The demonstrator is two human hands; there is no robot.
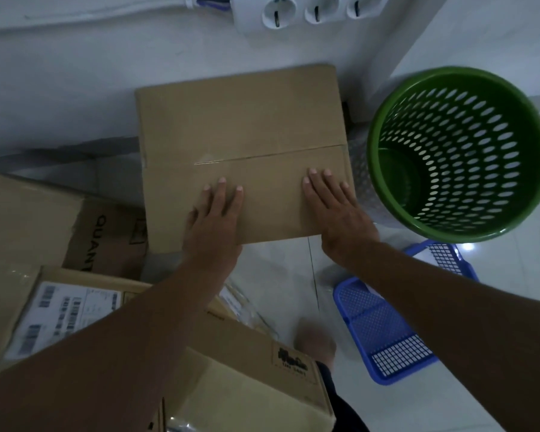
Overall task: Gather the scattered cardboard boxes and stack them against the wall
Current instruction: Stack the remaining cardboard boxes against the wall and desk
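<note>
Resting flat, fingers straight, both hands point(275, 210) press the near half of the cardboard box point(240, 126) by the wall point(75, 73)

Both bare forearms stretched forward, left hand point(214, 218) palm down with fingers straight, right hand point(335, 207) likewise flat, fingers slightly spread, hands near each other

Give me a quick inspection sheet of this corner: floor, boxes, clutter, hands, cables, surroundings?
Surface: pale tiled floor.
Job's things: plain box at the wall; printed box and labelled box nearer.
Clutter: green basket, blue tray.
Hands: left hand and right hand flat on the plain box.
Cables: a cable runs to the sockets.
Surroundings: white wall.
</note>
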